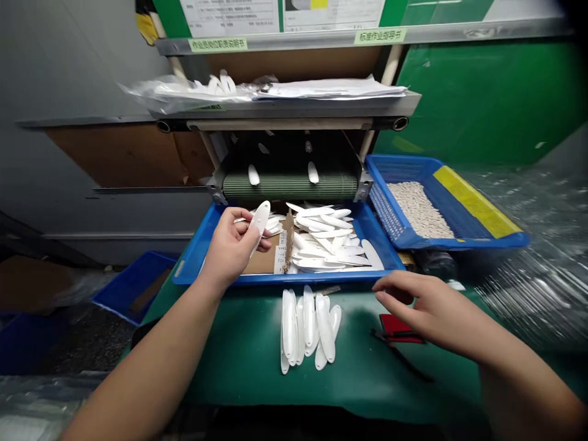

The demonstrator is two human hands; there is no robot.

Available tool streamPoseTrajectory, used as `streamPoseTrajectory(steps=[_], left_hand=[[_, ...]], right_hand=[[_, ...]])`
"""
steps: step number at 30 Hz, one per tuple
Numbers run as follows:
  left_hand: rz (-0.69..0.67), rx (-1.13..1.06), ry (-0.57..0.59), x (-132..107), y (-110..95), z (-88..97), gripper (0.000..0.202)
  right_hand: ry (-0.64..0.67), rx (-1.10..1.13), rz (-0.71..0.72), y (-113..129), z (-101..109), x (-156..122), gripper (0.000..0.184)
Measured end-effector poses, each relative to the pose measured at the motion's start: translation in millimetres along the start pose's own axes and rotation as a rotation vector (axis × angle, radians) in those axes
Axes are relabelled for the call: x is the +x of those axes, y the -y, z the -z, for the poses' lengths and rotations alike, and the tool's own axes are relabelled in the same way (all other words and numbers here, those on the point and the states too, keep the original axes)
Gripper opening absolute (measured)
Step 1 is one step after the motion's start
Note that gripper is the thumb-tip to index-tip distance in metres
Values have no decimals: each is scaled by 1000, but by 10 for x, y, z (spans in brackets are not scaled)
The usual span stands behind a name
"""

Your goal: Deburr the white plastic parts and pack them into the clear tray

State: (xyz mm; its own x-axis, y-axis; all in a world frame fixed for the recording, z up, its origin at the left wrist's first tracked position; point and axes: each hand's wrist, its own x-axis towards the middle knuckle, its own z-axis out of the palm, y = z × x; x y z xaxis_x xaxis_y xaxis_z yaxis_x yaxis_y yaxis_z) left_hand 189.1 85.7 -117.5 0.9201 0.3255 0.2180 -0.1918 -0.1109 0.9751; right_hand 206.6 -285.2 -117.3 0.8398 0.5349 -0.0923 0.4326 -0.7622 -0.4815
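Observation:
My left hand [236,242] grips a white elongated plastic piece [261,222] between thumb and fingers, above the left part of a blue tray [275,279]. More white pieces [328,236] lie heaped in the tray's right part, beside a cardboard divider [289,239]. My right hand [416,300] hovers over the green table at the tray's front right corner, its thumb and fingers apart with nothing between them. Between my arms, a row of white pieces [307,327] lies overlapped on the green tabletop. Black-handled pliers [397,346] rest below my right hand, by a red item [399,327].
Behind the tray, a green conveyor belt [289,185] carries several white pieces. A blue basket [478,242] holding small beige parts [420,208] stands at right. Shiny clear plastic bags [542,288] are piled beyond it. Papers [331,89] lie on the shelf above.

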Motion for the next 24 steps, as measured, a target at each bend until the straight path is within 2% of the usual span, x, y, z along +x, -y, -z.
streamPoseTrajectory(steps=[4,7,9,12,18,20,24], left_hand=[[104,-230,95,-313,17,-227,27],[230,-352,258,-512,105,-323,25],[323,-397,382,-626,162,-363,27],[414,-436,496,-728,212,-420,22],[469,-517,500,-733,215,-503,19],[480,-517,483,-723,230,-504,20],[473,-512,479,-721,256,-486,17]], right_hand=[[29,-118,-163,-413,-187,-348,42],[45,-140,-218,-689,-376,-502,55],[30,-121,-243,-788,-441,-541,58],[40,-138,-235,-819,-448,-519,58],[221,-82,-262,-838,-239,-396,52],[160,-13,-257,-829,-119,-375,55],[-88,172,-312,-628,55,-324,57]])
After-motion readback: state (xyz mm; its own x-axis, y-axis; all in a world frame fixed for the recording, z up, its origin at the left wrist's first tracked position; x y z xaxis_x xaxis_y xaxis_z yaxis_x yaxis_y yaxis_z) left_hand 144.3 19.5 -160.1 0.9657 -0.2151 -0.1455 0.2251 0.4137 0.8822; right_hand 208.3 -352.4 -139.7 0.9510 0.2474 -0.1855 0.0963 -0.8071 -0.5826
